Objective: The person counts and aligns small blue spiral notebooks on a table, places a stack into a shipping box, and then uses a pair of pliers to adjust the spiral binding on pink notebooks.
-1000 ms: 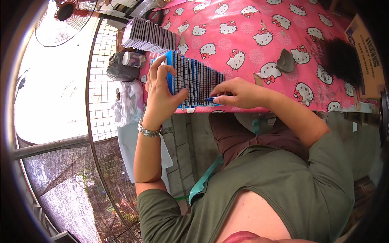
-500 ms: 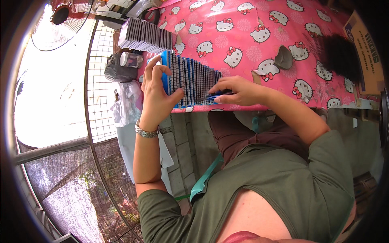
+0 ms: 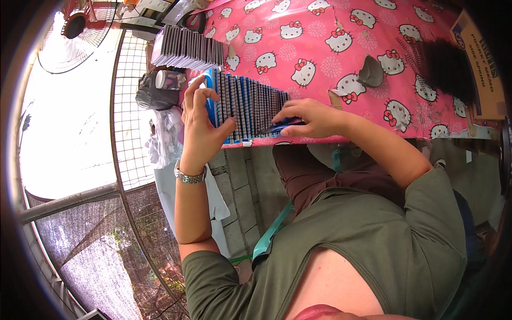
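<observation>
A long row of small spiral notebooks [image 3: 250,106] stands on edge along the table's near edge, wire coils facing up, with blue covers showing between them. At the row's left end, my left hand [image 3: 202,114] spans the notebooks with fingers bent and apart, its thumb resting by the coils. My right hand [image 3: 312,118] is closed at the right part of the row. Between its fingers is a blue-handled tool [image 3: 290,124], whose thin dark tip points left over the coils. The fingers partly hide the tool, so its exact kind is unclear.
Another row of notebooks [image 3: 186,47] stands behind on the left, near a lidded jar [image 3: 169,80] and a black bag [image 3: 152,92]. A grey scrap [image 3: 370,71], a dark bristly bundle [image 3: 445,69] and a cardboard box [image 3: 482,69] sit to the right on the pink tablecloth [image 3: 320,48].
The whole view has shifted slightly. My right hand and the blue-handled tool have moved a little left along the row; my left hand keeps almost the same pose.
</observation>
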`<act>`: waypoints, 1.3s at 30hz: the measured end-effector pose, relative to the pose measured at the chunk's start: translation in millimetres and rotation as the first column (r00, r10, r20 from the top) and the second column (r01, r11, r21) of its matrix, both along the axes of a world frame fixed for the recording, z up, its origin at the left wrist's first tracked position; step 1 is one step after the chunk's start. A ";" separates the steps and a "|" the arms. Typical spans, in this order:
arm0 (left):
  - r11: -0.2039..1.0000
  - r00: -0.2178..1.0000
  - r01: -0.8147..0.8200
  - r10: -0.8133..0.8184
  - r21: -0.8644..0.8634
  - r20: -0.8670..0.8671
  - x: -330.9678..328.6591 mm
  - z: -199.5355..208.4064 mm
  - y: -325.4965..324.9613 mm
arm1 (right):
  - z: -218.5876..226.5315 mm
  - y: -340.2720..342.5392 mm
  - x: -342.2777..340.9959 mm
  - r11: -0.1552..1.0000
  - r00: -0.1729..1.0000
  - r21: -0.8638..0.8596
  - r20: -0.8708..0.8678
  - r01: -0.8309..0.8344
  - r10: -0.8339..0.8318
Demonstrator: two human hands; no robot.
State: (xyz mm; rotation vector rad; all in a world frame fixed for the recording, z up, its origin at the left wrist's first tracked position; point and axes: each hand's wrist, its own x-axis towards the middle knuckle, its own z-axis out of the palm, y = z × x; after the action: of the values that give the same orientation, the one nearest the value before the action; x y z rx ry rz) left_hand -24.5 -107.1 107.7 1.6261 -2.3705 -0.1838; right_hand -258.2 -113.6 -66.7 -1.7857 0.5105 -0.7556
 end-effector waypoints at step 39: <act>0.999 0.999 0.036 -0.035 -0.024 0.007 -3.1 0.6 -1.2 | -0.7 13.3 2.7 0.998 1.000 0.066 -0.022 0.001 0.000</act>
State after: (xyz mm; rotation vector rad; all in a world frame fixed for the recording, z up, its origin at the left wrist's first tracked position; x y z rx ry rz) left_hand -27.6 -108.3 108.3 1.5773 -2.3985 -0.1568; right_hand -255.4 -100.3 -67.3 -1.7344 0.5446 -0.7126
